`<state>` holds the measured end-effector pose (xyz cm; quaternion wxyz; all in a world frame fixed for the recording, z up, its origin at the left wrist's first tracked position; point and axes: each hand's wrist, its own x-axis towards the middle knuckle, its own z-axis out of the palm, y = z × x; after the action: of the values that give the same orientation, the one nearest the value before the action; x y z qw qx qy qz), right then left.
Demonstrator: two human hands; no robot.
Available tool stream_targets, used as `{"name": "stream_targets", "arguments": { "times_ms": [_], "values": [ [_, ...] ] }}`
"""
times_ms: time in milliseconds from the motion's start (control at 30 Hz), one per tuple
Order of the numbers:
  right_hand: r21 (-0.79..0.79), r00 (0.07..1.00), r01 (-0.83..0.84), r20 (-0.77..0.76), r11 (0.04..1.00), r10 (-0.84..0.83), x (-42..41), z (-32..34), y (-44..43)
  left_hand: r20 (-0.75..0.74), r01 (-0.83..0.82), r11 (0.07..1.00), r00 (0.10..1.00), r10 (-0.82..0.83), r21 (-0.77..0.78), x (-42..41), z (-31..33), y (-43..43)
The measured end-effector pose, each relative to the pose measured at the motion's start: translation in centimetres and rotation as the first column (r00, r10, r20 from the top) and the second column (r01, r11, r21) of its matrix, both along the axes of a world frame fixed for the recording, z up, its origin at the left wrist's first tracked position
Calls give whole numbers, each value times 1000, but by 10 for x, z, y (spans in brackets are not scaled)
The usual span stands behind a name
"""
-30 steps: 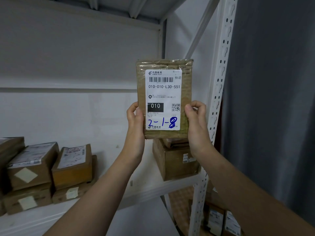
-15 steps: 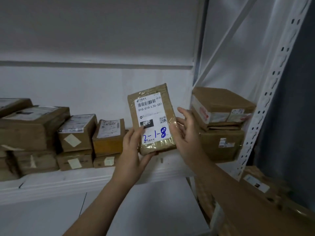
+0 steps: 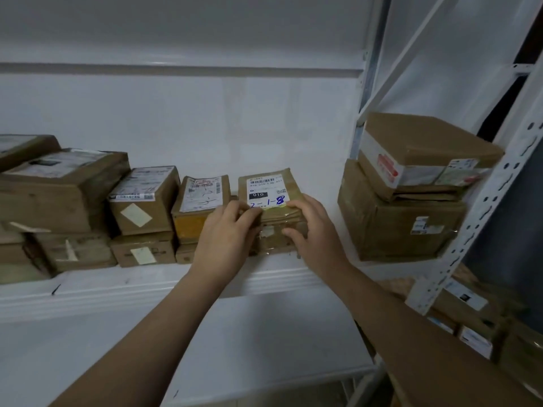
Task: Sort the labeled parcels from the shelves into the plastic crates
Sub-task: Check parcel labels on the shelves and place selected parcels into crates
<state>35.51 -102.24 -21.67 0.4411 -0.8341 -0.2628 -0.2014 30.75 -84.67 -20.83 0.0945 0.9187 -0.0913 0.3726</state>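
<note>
The flat brown parcel (image 3: pixel 267 188) with a white label marked "010" and a blue handwritten "2-1-8" lies face up on another brown box, in the middle of the shelf row. My left hand (image 3: pixel 226 233) grips its near left corner with curled fingers. Over its near right edge my right hand (image 3: pixel 316 230) holds it, fingers on top and thumb in front. No plastic crate is in view.
More labeled brown boxes (image 3: pixel 144 198) are stacked along the white shelf (image 3: pixel 117 286) to the left. A two-box stack (image 3: pixel 405 218) stands at the right, by the perforated white upright (image 3: pixel 482 207). Other parcels (image 3: pixel 467 298) lie on a lower shelf at right.
The parcel came down from an upright hold at eye level and now lies flat on a box on the shelf. Both hands followed it down; the view tilted lower.
</note>
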Motion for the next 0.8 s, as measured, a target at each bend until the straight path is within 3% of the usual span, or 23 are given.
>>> {"name": "stream_targets", "arguments": {
  "times_ms": [167,433,600,800],
  "values": [
    [-109,998,42,40,993,-38,9,-19,15,-15,-84,982,996,88,171,1,-4,13],
    [-278,982,179,105,944,-155,10,-13,10,-58,-64,988,996,73,143,5,-10,15],
    [-181,943,246,272,952,-191,-4,15,-17,-60,27,998,998,-24,48,7,5,-9],
    [31,837,454,329,890,-438,-26,40,-94,-56,199,970,976,-209,-142,9,15,-61]
  ]
}}
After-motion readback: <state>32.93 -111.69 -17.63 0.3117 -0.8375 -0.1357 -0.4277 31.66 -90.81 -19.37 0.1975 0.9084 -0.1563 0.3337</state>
